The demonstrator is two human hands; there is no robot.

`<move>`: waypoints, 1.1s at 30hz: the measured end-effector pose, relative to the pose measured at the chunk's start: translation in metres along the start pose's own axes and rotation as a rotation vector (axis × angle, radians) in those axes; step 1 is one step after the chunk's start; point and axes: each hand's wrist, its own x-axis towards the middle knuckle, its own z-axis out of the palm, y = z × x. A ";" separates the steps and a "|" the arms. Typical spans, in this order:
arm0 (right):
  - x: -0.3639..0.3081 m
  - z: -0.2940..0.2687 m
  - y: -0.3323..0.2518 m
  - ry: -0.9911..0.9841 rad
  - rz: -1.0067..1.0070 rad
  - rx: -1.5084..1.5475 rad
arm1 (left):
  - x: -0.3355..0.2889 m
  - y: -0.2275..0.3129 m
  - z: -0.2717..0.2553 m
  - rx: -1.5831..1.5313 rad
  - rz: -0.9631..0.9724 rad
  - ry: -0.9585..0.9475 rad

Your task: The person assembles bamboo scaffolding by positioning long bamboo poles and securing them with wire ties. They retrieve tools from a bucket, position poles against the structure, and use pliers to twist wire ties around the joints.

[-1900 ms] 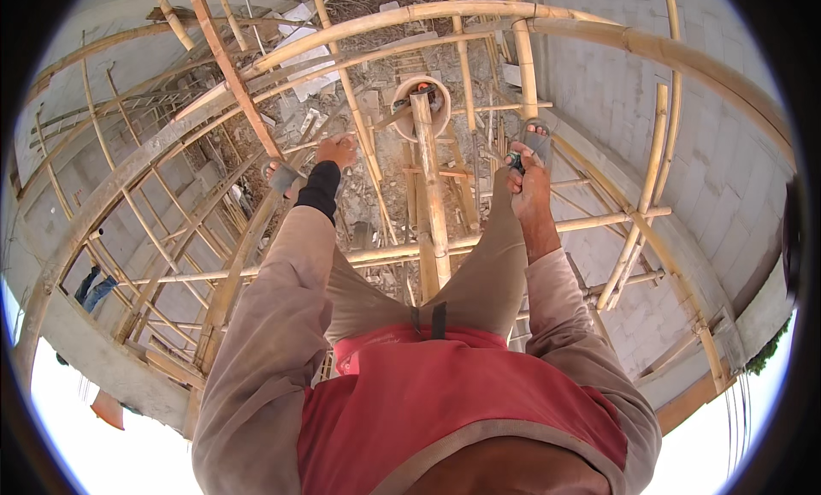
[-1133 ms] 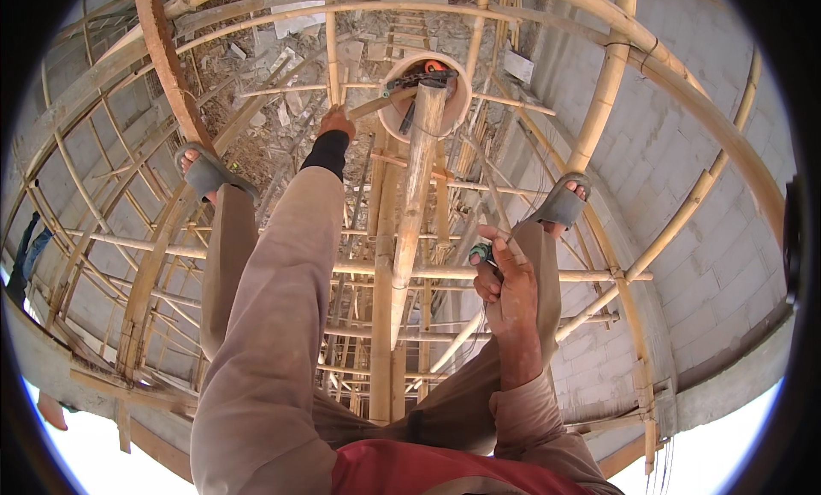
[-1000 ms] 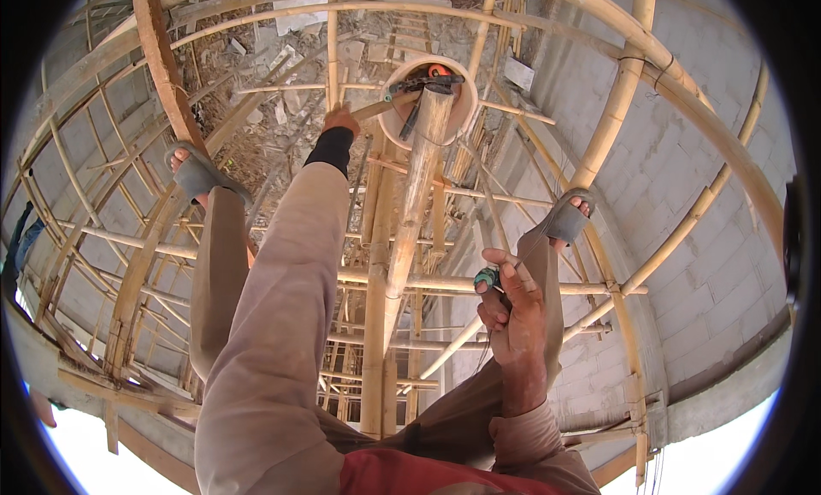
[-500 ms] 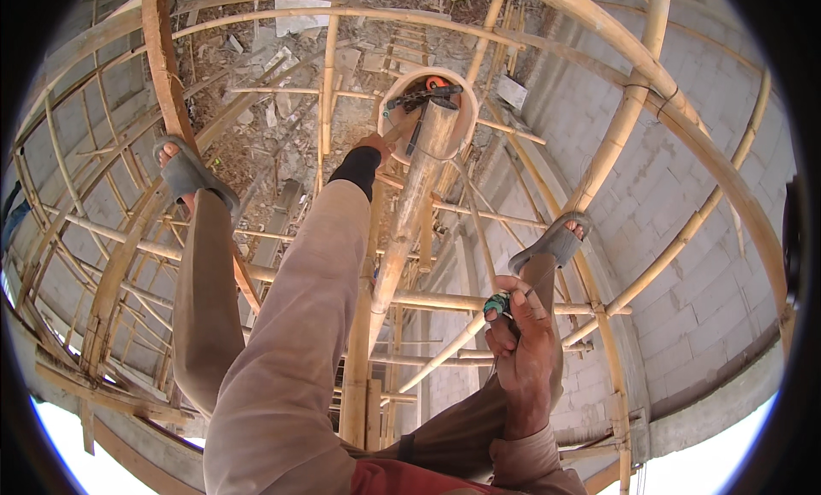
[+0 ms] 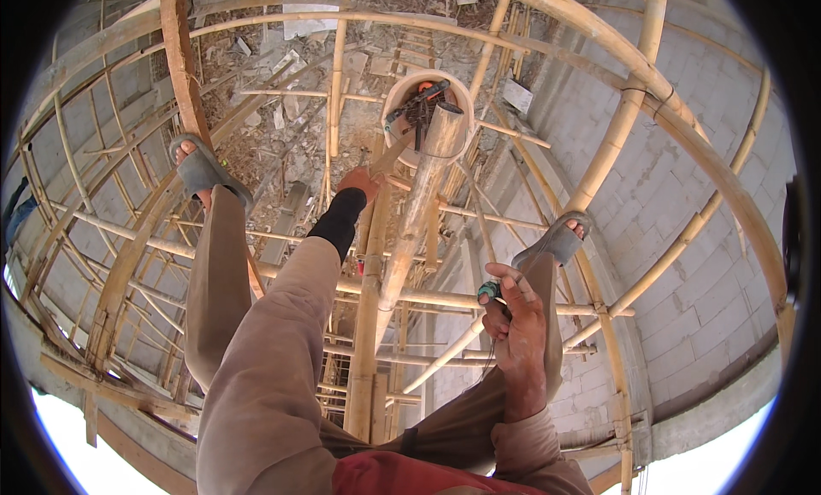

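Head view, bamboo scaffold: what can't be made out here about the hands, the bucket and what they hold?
- Left hand: fingers rest at a bamboo pole; what they grip is too small to tell.
- Right hand: holds a small teal object, mostly covered by the fingers; its kind is unclear.
- Bucket: tools inside are tangled, small and partly hidden by the thick pole.

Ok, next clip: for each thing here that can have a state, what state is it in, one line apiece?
left hand: stretched forward, gripping a bamboo pole
right hand: closed on a small green tool
small green tool: pinched at the fingertips
bucket: hanging on the scaffold, tools inside
left sandal: planted on a pole
right sandal: planted on a pole
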 end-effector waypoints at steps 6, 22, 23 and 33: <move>0.002 0.001 0.002 -0.001 -0.014 -0.021 | -0.005 -0.017 -0.023 -0.824 -0.317 -0.435; 0.013 -0.005 0.018 -0.047 -0.114 0.036 | -0.135 -0.011 -0.022 -0.799 -0.495 -0.228; 0.013 -0.004 0.018 -0.059 -0.113 0.054 | -0.143 -0.012 -0.024 -0.846 -0.530 -0.208; 0.026 -0.012 0.044 -0.151 -0.031 0.025 | -0.262 0.021 -0.103 -1.202 -0.438 -0.141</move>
